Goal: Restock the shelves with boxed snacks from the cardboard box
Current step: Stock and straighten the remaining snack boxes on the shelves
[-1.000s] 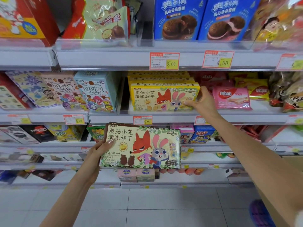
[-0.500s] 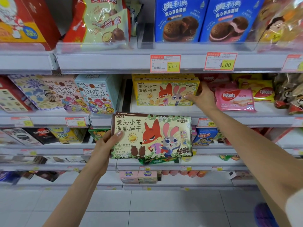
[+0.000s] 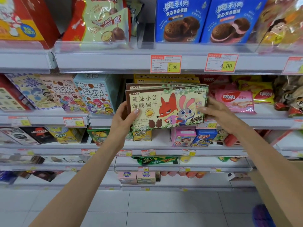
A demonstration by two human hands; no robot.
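At frame centre the left hand [image 3: 125,119] curls its grip round the left end of a fox-and-rabbit biscuit box [image 3: 167,105]. The right hand [image 3: 218,112] clasps the right end.

A shop: snack-stocked shelves [image 3: 105,63] with price tags [image 3: 165,63].

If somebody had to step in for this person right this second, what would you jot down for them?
Left hand: grips the left end of the fox-and-rabbit biscuit box.
Right hand: holds its right end.
Box is held in front of the yellow boxes on the middle shelf, not set down.
Done: lifted to shelf height.
Left: set it down, fetch more.
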